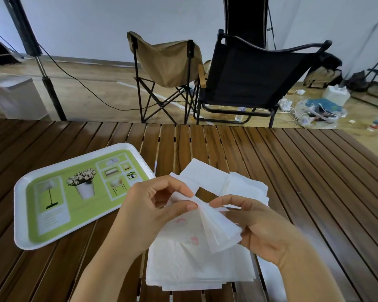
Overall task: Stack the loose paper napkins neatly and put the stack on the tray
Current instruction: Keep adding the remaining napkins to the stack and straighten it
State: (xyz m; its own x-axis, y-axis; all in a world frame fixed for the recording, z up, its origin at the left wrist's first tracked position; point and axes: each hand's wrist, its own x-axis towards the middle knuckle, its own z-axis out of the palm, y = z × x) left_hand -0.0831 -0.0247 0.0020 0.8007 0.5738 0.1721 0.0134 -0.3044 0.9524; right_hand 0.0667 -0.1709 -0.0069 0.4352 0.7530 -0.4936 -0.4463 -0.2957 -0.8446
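Both hands, the left hand (153,205) and right hand (264,232), pinched thin white paper napkins (216,232) above a loose pile on the slatted wooden tabletop (314,171); the green-and-white rectangular plastic tray (22,214) lay leftward, nearer the left hand.

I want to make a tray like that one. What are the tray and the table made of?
The tray looks like glossy plastic: smooth white rim, printed green picture. The table looks like wood, brown slats with grain and a slight sheen, though it could be a wood-look finish.
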